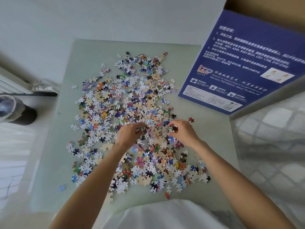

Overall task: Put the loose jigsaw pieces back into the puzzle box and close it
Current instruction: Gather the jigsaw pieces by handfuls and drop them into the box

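Fingers of left hand and right hand curl around jigsaw pieces mid-tabletop; puzzle box lies toward the far right corner, nearer the right hand.

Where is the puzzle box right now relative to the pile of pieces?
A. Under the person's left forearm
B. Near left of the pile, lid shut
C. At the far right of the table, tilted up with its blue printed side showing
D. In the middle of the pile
C: the puzzle box stands tilted at the far right of the table, blue printed face toward the camera, beyond the jigsaw pieces.
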Action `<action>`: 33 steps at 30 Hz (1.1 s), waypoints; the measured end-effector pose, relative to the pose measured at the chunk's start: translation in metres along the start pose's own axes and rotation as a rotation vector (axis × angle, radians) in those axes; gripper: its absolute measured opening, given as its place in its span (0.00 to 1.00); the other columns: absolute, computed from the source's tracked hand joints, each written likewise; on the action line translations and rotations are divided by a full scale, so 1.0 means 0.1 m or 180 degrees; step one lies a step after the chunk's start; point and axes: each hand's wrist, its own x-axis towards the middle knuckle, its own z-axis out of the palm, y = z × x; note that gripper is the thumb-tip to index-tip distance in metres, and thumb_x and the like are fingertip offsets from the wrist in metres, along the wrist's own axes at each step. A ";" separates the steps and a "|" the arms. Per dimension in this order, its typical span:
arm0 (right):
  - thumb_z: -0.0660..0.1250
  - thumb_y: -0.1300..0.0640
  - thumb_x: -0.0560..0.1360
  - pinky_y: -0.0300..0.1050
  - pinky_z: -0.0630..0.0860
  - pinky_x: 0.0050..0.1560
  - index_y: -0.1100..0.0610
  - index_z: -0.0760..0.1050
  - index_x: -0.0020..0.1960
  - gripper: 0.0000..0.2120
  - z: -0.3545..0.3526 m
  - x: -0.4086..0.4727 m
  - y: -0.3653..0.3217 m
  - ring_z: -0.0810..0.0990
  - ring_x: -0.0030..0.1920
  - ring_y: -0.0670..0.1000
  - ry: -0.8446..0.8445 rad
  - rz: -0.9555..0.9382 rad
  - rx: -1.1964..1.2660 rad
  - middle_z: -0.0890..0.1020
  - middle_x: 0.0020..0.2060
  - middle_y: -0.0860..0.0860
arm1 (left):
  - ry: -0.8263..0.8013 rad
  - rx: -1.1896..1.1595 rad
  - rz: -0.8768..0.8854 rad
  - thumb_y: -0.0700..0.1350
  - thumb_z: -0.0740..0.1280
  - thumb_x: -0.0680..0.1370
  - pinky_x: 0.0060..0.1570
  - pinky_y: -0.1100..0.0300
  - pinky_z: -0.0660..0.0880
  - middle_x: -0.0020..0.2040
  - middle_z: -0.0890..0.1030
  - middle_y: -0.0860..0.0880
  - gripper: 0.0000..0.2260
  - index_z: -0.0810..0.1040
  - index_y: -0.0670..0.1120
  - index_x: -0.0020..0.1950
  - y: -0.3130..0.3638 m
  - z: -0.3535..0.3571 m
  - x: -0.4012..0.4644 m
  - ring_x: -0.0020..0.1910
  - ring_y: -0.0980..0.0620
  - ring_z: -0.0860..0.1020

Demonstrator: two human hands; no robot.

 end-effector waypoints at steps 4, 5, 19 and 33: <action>0.72 0.57 0.70 0.43 0.71 0.60 0.56 0.76 0.57 0.16 -0.51 -0.17 -0.16 0.77 0.53 0.50 0.0122 -0.0387 -0.0002 0.78 0.56 0.51 | 0.0185 0.0108 0.0367 0.45 0.67 0.76 0.43 0.62 0.79 0.49 0.83 0.51 0.14 0.76 0.52 0.62 0.20 -0.25 0.04 0.36 0.60 0.77; 0.73 0.57 0.70 0.42 0.73 0.56 0.56 0.76 0.57 0.16 -0.67 -0.22 -0.21 0.77 0.50 0.48 0.0176 -0.0487 0.0010 0.78 0.53 0.49 | 0.0262 0.0091 0.0473 0.45 0.67 0.76 0.45 0.61 0.79 0.49 0.83 0.51 0.14 0.77 0.51 0.62 0.27 -0.31 0.06 0.35 0.61 0.77; 0.72 0.60 0.69 0.30 0.65 0.47 0.59 0.78 0.52 0.12 -3.42 -0.37 -0.46 0.76 0.45 0.50 0.3156 -0.1576 -0.0765 0.78 0.48 0.55 | 0.1943 -0.0550 0.2427 0.46 0.70 0.73 0.40 0.70 0.72 0.47 0.84 0.51 0.14 0.78 0.52 0.59 2.43 -1.65 0.75 0.41 0.60 0.78; 0.73 0.55 0.71 0.42 0.71 0.53 0.52 0.77 0.58 0.16 -3.47 -0.14 0.16 0.75 0.52 0.45 0.2162 -0.1074 -0.0554 0.79 0.53 0.46 | 0.1970 0.0469 0.3047 0.48 0.68 0.75 0.34 0.58 0.72 0.51 0.83 0.52 0.13 0.78 0.53 0.59 3.29 -1.70 1.53 0.38 0.47 0.81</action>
